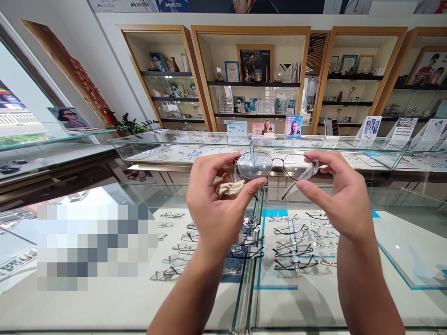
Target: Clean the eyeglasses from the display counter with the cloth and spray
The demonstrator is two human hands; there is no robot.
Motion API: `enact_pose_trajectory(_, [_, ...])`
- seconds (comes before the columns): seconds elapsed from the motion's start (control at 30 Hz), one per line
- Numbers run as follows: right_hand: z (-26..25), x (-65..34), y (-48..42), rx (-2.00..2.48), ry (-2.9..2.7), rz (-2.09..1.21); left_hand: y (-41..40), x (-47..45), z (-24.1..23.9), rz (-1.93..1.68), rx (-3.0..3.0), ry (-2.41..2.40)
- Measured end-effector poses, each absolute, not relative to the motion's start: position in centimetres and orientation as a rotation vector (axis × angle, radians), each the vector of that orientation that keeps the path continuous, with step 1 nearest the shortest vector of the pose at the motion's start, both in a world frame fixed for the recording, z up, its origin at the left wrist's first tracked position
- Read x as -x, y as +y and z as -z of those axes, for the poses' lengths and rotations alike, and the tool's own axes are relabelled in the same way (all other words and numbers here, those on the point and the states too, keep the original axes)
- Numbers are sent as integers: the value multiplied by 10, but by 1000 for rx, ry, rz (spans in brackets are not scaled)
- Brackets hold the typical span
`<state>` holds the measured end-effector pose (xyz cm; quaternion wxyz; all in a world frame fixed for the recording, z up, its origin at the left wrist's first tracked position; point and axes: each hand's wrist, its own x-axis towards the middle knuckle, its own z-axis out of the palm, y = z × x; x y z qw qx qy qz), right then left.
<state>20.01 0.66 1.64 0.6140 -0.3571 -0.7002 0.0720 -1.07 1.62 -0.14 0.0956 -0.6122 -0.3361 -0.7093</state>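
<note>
Both my hands hold up a pair of thin dark-framed glasses (275,165) with round clear lenses, above a glass display counter (139,298). My left hand (216,200) pinches the left lens rim between thumb and forefinger and also has a small beige cloth (228,188) tucked in its palm. My right hand (335,195) grips the right end of the frame, where a temple arm in a clear plastic sleeve (300,179) hangs down.
Under the counter glass lie several rows of glasses (293,246) on white trays. A second glass counter (209,144) stands behind, with small advert cards (293,125) on it. Wooden wall shelves (251,83) hold pictures and trophies. A potted plant (131,125) stands at the left.
</note>
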Motion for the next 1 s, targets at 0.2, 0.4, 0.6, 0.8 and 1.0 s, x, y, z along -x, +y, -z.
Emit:
enact_pose_trajectory(0.2, [-12, -209, 23, 794, -1645, -318, 15, 10, 1, 2094, 1830, -969])
enact_pose_trajectory(0.4, [-13, -206, 23, 808, -1658, -299, 15, 10, 0, 2102, 1816, -935])
enact_pose_trajectory(0.6, [-15, -203, 14, 811, -1631, -161, 17, 13, 1, 2095, 1839, -934])
enact_pose_trajectory(0.8, [-16, -200, 7, 781, -1614, -67, 17, 14, 0, 2093, 1852, -971])
enact_pose_trajectory(1.0, [-17, -199, 5, 758, -1601, -15, 18, 14, 1, 2082, 1905, -1006])
